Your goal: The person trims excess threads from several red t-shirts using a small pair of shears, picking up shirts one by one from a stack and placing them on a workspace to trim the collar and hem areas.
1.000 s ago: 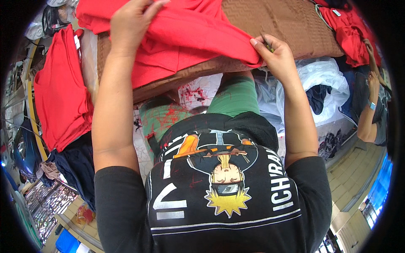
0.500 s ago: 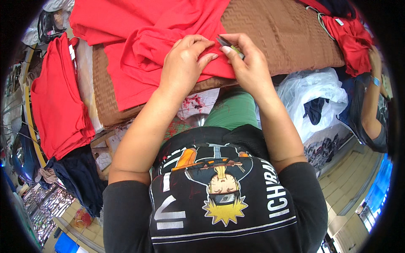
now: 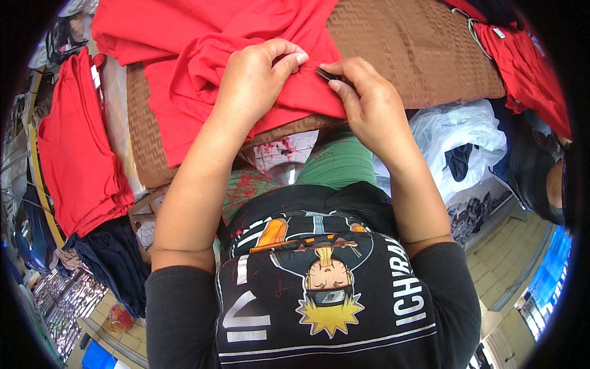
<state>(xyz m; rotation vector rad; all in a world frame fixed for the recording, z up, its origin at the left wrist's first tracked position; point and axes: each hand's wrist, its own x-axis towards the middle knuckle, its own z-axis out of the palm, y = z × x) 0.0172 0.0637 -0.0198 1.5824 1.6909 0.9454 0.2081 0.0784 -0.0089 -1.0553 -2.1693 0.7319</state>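
Red cloth [image 3: 215, 24] lies spread and bunched over a brown padded surface [image 3: 405, 49]. Over its near part, my left hand [image 3: 253, 77] is closed in a pinch, thumb against forefinger. Whatever thread or fold those fingertips grip is too small to make out. To its right, my right hand [image 3: 373, 95] holds small dark-bladed thread snips [image 3: 327, 74] between thumb and fingers. The tips of the snips point left, close to the red cloth's edge, and the handle is mostly hidden in the hand.
Folded red garments [image 3: 80, 147] hang at the left above dark blue cloth [image 3: 117, 264]. At the right are a clear plastic bag [image 3: 430, 132] with dark cloth and more red cloth [image 3: 522, 67]. A person's dark clothing [image 3: 531, 160] shows beyond. Red thread scraps [image 3: 258, 184] lie on my lap.
My left hand has moved up and left, its fingertips now pinched together. My right hand has turned slightly, covering the handle of the snips. The other person's hand has left the red cloth at right.
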